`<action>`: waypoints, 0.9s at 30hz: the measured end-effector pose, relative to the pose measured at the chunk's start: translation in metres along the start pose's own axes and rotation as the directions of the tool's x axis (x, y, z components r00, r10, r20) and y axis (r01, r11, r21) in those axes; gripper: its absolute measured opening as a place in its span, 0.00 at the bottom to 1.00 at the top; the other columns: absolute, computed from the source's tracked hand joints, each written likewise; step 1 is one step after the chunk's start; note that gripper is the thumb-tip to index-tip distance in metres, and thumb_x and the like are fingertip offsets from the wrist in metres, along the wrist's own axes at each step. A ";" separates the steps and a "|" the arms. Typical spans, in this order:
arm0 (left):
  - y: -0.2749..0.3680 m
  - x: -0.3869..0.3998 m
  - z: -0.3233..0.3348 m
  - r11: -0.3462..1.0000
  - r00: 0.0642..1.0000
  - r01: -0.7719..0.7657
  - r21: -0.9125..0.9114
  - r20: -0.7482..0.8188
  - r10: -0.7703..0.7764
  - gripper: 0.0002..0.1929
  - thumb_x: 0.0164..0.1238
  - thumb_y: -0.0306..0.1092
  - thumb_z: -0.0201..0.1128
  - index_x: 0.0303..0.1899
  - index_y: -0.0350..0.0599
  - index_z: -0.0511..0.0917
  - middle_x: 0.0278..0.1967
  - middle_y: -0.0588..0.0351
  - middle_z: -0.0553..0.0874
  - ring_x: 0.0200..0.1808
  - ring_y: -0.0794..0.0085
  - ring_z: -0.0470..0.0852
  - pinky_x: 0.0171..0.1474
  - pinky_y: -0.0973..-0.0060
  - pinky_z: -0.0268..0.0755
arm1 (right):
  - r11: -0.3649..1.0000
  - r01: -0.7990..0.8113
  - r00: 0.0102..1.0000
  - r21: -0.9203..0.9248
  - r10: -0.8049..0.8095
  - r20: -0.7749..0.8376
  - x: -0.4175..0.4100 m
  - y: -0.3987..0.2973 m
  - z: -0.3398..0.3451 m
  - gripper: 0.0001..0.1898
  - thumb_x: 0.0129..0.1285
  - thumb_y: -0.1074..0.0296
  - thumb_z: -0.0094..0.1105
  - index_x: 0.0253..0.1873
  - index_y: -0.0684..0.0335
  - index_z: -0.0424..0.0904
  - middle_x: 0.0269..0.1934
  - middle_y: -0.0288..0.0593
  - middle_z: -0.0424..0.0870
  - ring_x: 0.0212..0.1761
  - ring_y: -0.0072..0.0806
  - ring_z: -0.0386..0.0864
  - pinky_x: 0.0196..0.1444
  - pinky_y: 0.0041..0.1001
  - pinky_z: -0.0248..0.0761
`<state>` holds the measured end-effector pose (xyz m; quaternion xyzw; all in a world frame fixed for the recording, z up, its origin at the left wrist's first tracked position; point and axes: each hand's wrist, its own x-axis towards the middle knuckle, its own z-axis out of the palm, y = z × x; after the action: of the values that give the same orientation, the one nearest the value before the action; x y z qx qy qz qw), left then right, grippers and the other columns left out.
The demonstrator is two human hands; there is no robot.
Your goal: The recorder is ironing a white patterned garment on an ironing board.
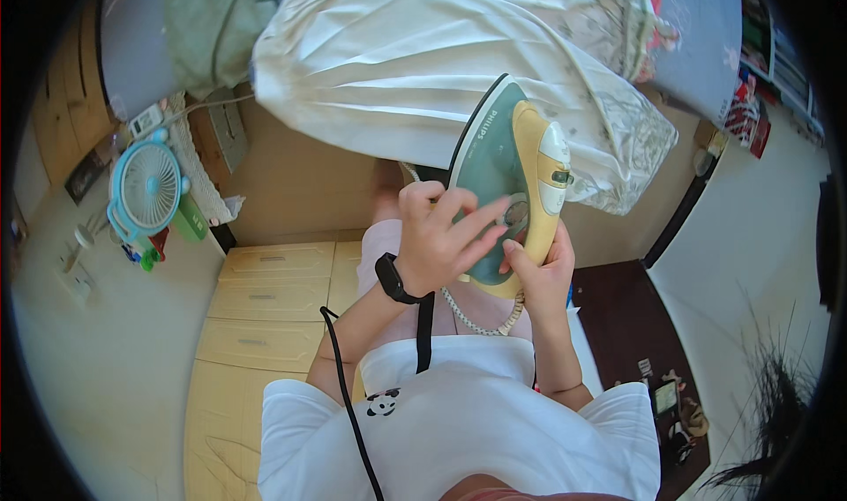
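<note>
A green and cream Philips steam iron [493, 183] is held up before me, its tip pointing away and its side turned to the camera. My right hand [544, 269] grips its cream handle near the heel, thumb on the inner side. My left hand [443, 230], with a black watch on the wrist, has its fingers spread at the round dial [513, 212] on the iron; whether they touch it I cannot tell. The iron's braided cord [483, 330] loops below the heel. Beyond the iron a white pleated cloth [390, 58] lies over the bed, its patterned part at the right.
At the left a blue fan [147, 183] stands on a lace-covered surface [198, 163]. A green cloth [205, 31] lies at the far left of the bed. Pale drawers [265, 296] are at lower left, a dark brown surface [628, 329] at lower right. A black cable [347, 395] crosses my left arm.
</note>
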<state>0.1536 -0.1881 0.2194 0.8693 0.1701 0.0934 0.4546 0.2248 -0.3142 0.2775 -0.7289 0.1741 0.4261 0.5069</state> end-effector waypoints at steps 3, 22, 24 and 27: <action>-0.015 -0.007 -0.025 0.997 0.997 0.074 0.005 -0.030 -0.074 0.20 0.44 0.36 0.69 0.46 0.56 0.83 0.29 0.67 0.70 0.38 0.67 0.62 0.45 0.72 0.55 | 0.999 0.004 0.999 -0.048 -0.002 0.037 -0.004 -0.007 0.038 0.23 0.54 0.81 0.60 0.56 0.69 0.64 0.38 0.40 0.77 0.29 0.18 0.76 0.29 0.17 0.73; -0.072 -0.031 -0.118 0.830 0.922 0.279 -0.482 -0.106 -0.372 0.06 0.55 0.27 0.61 0.35 0.41 0.82 0.31 0.58 0.77 0.34 0.65 0.71 0.37 0.73 0.66 | 0.968 0.128 0.985 -0.215 -0.099 0.142 -0.008 -0.004 0.162 0.20 0.58 0.79 0.58 0.54 0.67 0.63 0.40 0.40 0.75 0.37 0.21 0.77 0.36 0.19 0.74; -0.077 -0.031 -0.121 0.840 0.923 0.293 -0.457 -0.095 -0.373 0.07 0.55 0.29 0.62 0.35 0.40 0.82 0.31 0.57 0.77 0.34 0.64 0.73 0.36 0.72 0.67 | 0.963 0.140 0.981 -0.231 -0.104 0.162 -0.008 -0.001 0.169 0.19 0.59 0.79 0.57 0.54 0.67 0.63 0.41 0.40 0.74 0.38 0.21 0.77 0.38 0.20 0.74; -0.073 -0.029 -0.130 0.802 0.895 0.409 -0.436 0.017 -0.447 0.11 0.54 0.32 0.65 0.37 0.38 0.80 0.33 0.54 0.77 0.34 0.63 0.76 0.35 0.71 0.69 | 0.967 0.135 0.972 -0.218 -0.086 0.219 -0.010 0.011 0.172 0.21 0.59 0.78 0.56 0.57 0.67 0.62 0.45 0.40 0.73 0.45 0.22 0.74 0.45 0.21 0.71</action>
<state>0.0698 -0.0617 0.2328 0.6819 0.3564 0.0610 0.6358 0.1355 -0.1678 0.2578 -0.7431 0.0283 0.4880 0.4571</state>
